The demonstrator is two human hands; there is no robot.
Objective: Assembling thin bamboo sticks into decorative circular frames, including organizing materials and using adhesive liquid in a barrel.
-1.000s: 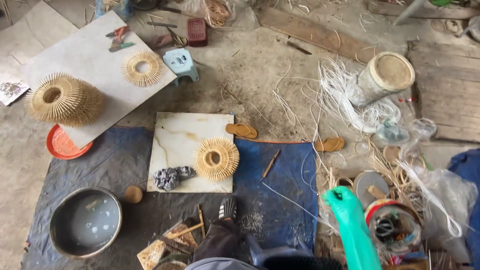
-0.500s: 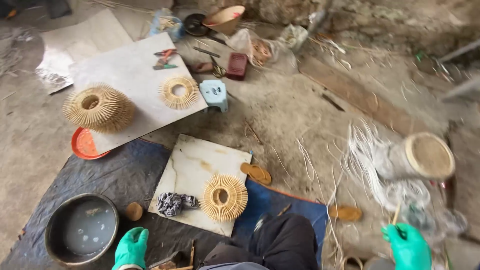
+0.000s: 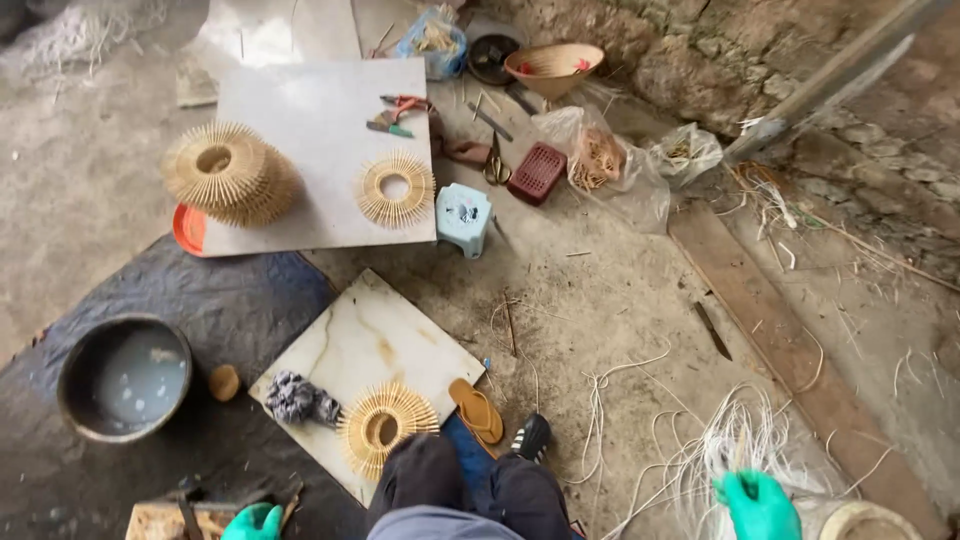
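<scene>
White cane strands (image 3: pixel 735 445) lay in a loose tangled bundle on the concrete at lower right, thin, pale and curling outward. The right hand (image 3: pixel 757 503), green-gloved, had shifted from half a second earlier and now sat in the bundle, fingers closed around a tuft. The left hand (image 3: pixel 252 522), also gloved, stayed low by a wooden block (image 3: pixel 160 520); finger state could not be told. A round spoked wicker ring (image 3: pixel 385 428) rested on the marble tile (image 3: pixel 365 345), well apart.

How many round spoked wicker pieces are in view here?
3. A stacked pile and a flat ring lie on the far grey board; another ring lies on the near marble tile. The pile may hold several.
</scene>
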